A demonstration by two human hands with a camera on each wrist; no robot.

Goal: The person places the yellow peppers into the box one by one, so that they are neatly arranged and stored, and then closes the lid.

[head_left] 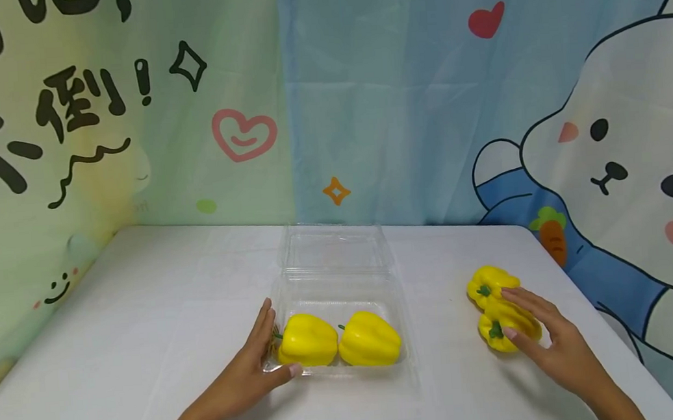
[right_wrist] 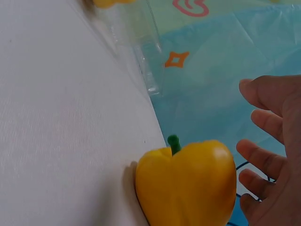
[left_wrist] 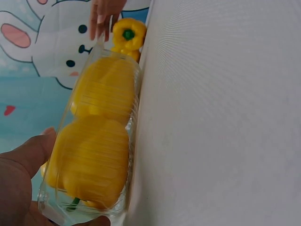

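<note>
A clear plastic clamshell container [head_left: 402, 296] lies with its lid [head_left: 336, 246] folded back. Two yellow bell peppers [head_left: 308, 339] [head_left: 369, 339] sit side by side in its front part. My left hand [head_left: 245, 372] holds the near left corner, thumb [left_wrist: 33, 150] at the front wall and fingers along the left side. To the right, two more yellow bell peppers [head_left: 491, 284] [head_left: 511, 324] lie together on the table. My right hand [head_left: 563, 344] hovers over the nearer one with fingers spread; the right wrist view shows a gap between fingers and pepper [right_wrist: 188, 183].
The white table [head_left: 162, 313] runs back to a printed cloth backdrop [head_left: 376, 103] with a cartoon rabbit [head_left: 631, 150]. The opened lid reaches close to the table's back edge. White table surface lies between the container and the right-hand peppers.
</note>
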